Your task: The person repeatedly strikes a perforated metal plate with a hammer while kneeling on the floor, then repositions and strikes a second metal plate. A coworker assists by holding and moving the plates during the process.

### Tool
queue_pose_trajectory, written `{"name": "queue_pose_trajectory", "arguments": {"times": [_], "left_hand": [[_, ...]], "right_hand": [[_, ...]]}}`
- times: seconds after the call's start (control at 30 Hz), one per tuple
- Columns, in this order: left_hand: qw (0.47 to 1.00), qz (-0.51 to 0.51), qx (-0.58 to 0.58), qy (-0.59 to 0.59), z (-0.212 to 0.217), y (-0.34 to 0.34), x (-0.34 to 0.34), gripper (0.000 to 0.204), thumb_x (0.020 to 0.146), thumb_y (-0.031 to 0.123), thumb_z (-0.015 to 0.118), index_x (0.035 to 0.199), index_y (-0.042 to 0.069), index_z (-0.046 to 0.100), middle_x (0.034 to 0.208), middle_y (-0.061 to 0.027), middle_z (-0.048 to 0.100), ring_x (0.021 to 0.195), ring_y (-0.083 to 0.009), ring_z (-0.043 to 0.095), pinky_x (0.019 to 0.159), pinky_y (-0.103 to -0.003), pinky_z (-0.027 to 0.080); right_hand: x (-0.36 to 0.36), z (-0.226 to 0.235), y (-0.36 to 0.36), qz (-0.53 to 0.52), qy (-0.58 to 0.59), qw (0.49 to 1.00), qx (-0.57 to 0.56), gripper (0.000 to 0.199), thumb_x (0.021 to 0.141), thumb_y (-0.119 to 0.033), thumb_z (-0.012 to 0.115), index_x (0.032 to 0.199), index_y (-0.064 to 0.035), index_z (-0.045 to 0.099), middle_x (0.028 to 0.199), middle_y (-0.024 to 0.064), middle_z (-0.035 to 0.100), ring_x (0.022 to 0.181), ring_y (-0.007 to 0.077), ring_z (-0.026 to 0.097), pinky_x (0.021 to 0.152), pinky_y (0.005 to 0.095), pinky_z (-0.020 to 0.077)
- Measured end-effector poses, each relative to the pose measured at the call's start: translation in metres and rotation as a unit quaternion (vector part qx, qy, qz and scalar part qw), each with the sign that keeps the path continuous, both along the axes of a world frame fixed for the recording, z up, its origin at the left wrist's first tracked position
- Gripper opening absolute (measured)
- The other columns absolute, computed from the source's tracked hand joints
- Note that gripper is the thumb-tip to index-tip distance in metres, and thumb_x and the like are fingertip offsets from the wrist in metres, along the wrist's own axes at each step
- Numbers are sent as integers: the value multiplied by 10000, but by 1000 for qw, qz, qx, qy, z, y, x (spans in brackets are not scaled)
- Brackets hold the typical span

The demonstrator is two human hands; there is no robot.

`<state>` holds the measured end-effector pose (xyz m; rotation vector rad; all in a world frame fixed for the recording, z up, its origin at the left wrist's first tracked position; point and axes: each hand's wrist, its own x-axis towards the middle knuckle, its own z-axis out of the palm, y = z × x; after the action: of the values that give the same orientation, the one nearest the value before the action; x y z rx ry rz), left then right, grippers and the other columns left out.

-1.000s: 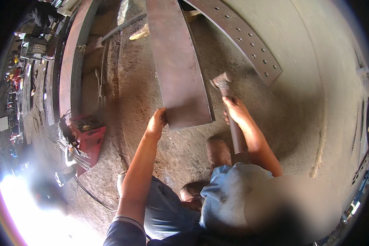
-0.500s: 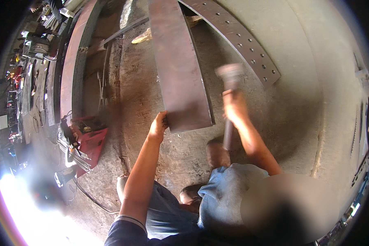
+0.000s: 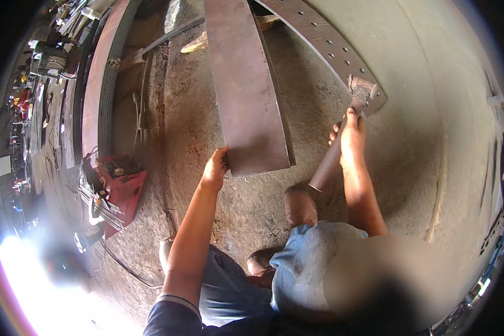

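Note:
My left hand (image 3: 216, 166) grips the near left corner of a long flat steel beam (image 3: 249, 106), its fingers curled around the edge and partly hidden beneath. To the right, my right hand (image 3: 351, 137) is wrapped round the handle of a hammer (image 3: 329, 163), close under the head. That heavy, worn head points away from me, over the near end of a steel plate with several drilled holes (image 3: 341, 63). A gap of bare floor separates the hammer from the beam.
At left stands a red metal box (image 3: 130, 196) with thin rods beside it. A long steel beam (image 3: 98, 89) lies beyond it. Under the far part of the middle beam sits a piece of wood (image 3: 195, 43). Bright glare fills the lower left, and a cable (image 3: 129, 274) crosses the floor.
My right hand has swung the hammer to the right, away from the beam, and its head now overlaps the drilled plate's end. My left hand keeps its grip on the beam.

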<state>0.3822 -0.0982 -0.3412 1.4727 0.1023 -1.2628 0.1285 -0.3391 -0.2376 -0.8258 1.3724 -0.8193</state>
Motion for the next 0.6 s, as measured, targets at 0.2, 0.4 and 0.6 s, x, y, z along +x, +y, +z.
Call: {"name": "queue_pose_trajectory", "arguments": {"times": [0.2, 0.4, 0.6], "left_hand": [[1000, 17, 2, 8, 4, -7, 2, 506, 929, 414, 608, 1277, 47, 603, 1270, -68, 620, 1143, -224, 551, 1010, -376, 379], [999, 1, -6, 48, -8, -4, 12, 521, 928, 394, 612, 1307, 38, 586, 1315, -94, 614, 1182, -244, 557, 1020, -391, 399], [999, 23, -10, 37, -27, 10, 13, 444, 932, 363, 643, 1232, 36, 625, 1212, -83, 655, 1093, -215, 594, 982, -366, 433]], "right_hand": [[42, -34, 43, 371, 157, 912, 77, 376, 1013, -392, 566, 1167, -51, 526, 664, 37, 556, 487, 151, 556, 427, 338, 473], [19, -24, 36, 286, 41, 949, 128, 423, 982, -465, 599, 1107, -70, 511, 641, 30, 551, 451, 141, 536, 417, 323, 466], [7, -4, 9, 85, 53, 995, -2, 411, 996, -496, 544, 1094, -103, 475, 644, 27, 534, 453, 137, 518, 413, 316, 449]]}}
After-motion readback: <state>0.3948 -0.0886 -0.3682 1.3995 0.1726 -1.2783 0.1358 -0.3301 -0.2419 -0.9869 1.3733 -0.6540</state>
